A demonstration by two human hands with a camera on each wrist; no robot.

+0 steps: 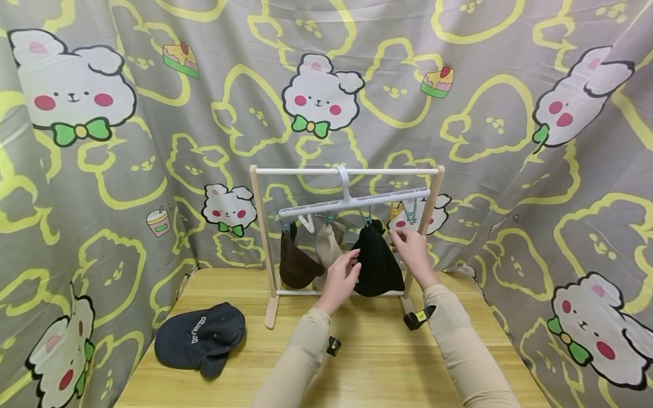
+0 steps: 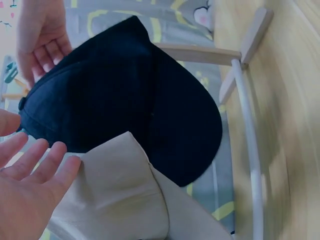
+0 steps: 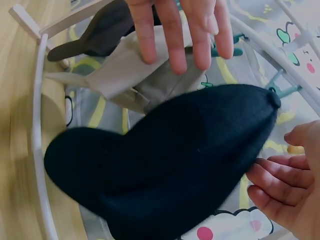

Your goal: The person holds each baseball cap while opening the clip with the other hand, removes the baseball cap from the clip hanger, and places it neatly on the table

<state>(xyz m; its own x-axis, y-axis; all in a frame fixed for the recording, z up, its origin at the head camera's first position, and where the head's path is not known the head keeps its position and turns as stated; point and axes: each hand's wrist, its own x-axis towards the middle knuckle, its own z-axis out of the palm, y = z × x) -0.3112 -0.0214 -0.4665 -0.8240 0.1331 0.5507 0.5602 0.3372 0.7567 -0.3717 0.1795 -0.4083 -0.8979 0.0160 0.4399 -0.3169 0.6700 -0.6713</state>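
Observation:
A black cap hangs by its top from a teal clip on a white hanger. My left hand is at the cap's left side, fingers spread and loosely bent, holding nothing. On the other side is my right hand; its relaxed fingertips lie at the cap's edge, and whether they touch it I cannot tell. A beige cap hangs just left of the black one, close to my left fingers. Further left hangs a brown cap.
The hanger hooks over the top bar of a wooden rack and tilts up to the right. A free clip dangles at its right end. On the table, a navy cap with white lettering lies at the left. Patterned curtain surrounds the table.

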